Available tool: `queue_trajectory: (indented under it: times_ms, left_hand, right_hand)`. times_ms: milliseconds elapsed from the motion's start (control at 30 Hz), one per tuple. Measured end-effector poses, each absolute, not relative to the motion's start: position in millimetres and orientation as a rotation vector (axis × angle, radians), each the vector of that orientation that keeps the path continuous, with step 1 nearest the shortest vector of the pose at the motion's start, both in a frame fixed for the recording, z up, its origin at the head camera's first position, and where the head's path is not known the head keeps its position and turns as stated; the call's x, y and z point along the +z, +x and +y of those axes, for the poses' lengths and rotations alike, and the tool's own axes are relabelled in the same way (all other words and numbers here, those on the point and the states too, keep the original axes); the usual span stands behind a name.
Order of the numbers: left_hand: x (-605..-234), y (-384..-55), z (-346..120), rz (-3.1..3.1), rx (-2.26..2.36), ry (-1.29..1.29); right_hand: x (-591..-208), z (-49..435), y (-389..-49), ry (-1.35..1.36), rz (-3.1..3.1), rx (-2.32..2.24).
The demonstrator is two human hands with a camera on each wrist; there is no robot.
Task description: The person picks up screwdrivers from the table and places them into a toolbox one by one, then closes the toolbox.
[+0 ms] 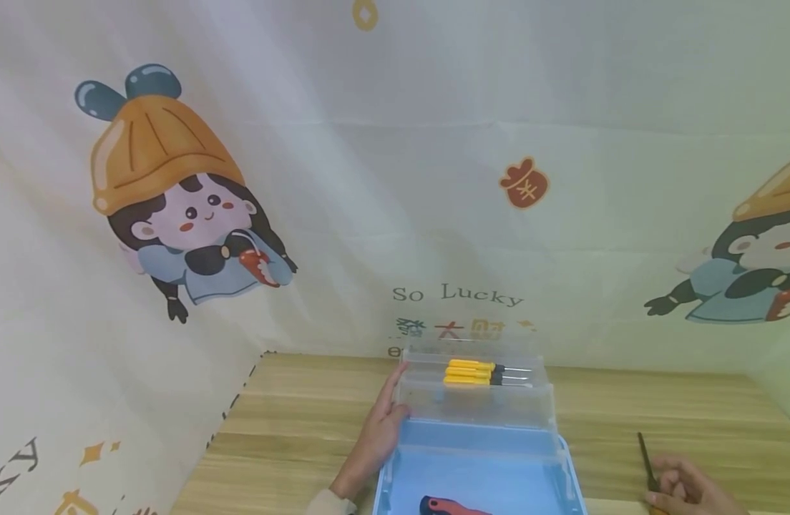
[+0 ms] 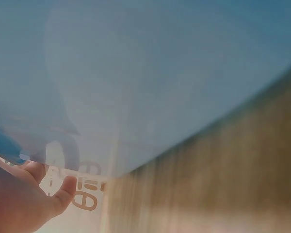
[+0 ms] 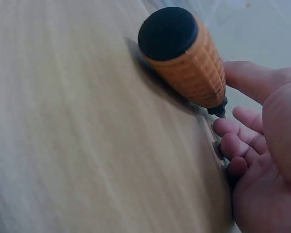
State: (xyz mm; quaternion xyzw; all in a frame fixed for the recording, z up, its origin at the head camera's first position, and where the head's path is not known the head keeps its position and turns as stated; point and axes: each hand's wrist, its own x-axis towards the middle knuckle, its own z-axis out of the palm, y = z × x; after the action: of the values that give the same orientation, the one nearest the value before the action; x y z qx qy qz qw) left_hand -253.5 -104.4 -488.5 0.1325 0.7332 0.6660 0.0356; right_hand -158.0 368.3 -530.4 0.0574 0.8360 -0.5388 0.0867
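In the head view a light blue toolbox [image 1: 479,468] stands open at the bottom middle, its clear lid [image 1: 475,404] raised at the back. My left hand [image 1: 376,433] holds the lid's left edge, thumb in front; the left wrist view shows that hand [image 2: 24,199] beside the box's blue side [image 2: 150,77]. My right hand [image 1: 688,490] pinches a screwdriver [image 1: 644,454] at the right. Its orange handle [image 3: 203,73] with a black end is close over the wood in the right wrist view. The fingers [image 3: 233,141] curl near the handle's neck.
Several small yellow-handled screwdrivers [image 1: 469,373] lie in the clear lid compartment. A red and black handle [image 1: 456,506] rests in the toolbox. Wood-grain table [image 1: 292,422] extends on both sides. A printed cloth [image 1: 343,200] hangs behind the table.
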Motion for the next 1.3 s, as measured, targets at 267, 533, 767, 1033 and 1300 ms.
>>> queue_trajectory:
  times_ms: [267, 533, 767, 1033, 1300]
  left_hand:
    - [-489.5, -254.2, -104.3, 2.241, 2.045, 0.416]
    - [-489.9, -254.2, -104.7, 2.245, 2.055, 0.446]
    - [-489.8, -255.8, -104.2, 2.231, 2.058, 0.468]
    - [-489.2, -256.0, -104.0, 2.241, 2.048, 0.448]
    - [-489.6, -255.9, -102.5, 2.252, 2.051, 0.442]
  right_hand:
    - [-529.8, 367.9, -158.9, 0.106, 2.506, -1.570]
    - [-526.1, 364.2, -158.7, 0.080, 2.577, -1.492]
    - [-520.1, 362.7, -159.5, 0.090, 2.594, -1.435]
    - [-516.1, 361.2, -161.9, 0.035, 2.637, -1.411]
    - [-517.2, 361.6, -161.3, 0.004, 2.632, -1.414]
